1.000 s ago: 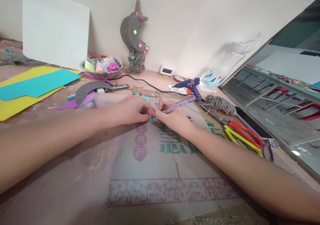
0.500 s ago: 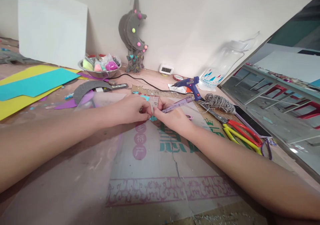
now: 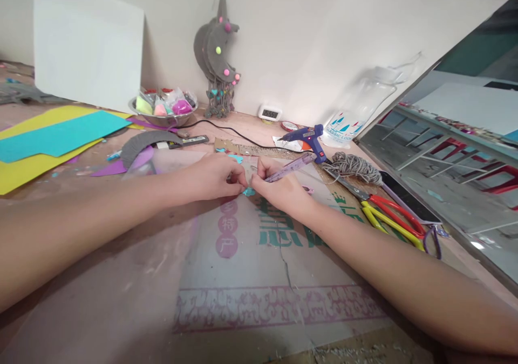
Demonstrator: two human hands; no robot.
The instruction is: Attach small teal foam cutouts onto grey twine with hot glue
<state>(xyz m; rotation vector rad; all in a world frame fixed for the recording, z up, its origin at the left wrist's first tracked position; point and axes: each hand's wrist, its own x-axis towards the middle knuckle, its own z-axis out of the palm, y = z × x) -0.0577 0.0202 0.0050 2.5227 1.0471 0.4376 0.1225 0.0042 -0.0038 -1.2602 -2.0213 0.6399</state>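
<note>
Cardboard sheet [image 3: 243, 277] nearest, printed with a pink patterned band, pink round stamps and big green characters, partly hidden under both forearms. Just beyond, left hand [image 3: 214, 176] curled, fingertips pinched at a teal scrap [image 3: 248, 191] lying on the cardboard. Right hand [image 3: 279, 189] closed round a purple pen [image 3: 289, 169], knuckles meeting the left fingertips, scrap right between. Farther right, scissors [image 3: 388, 215], twine [image 3: 354, 165], blue glue gun [image 3: 306, 137]. Behind, clear bottle [image 3: 356, 110] labelled "CLASSIC LO", rest unclear. At the wall, small digital clock [image 3: 270, 114], digits unreadable.
</note>
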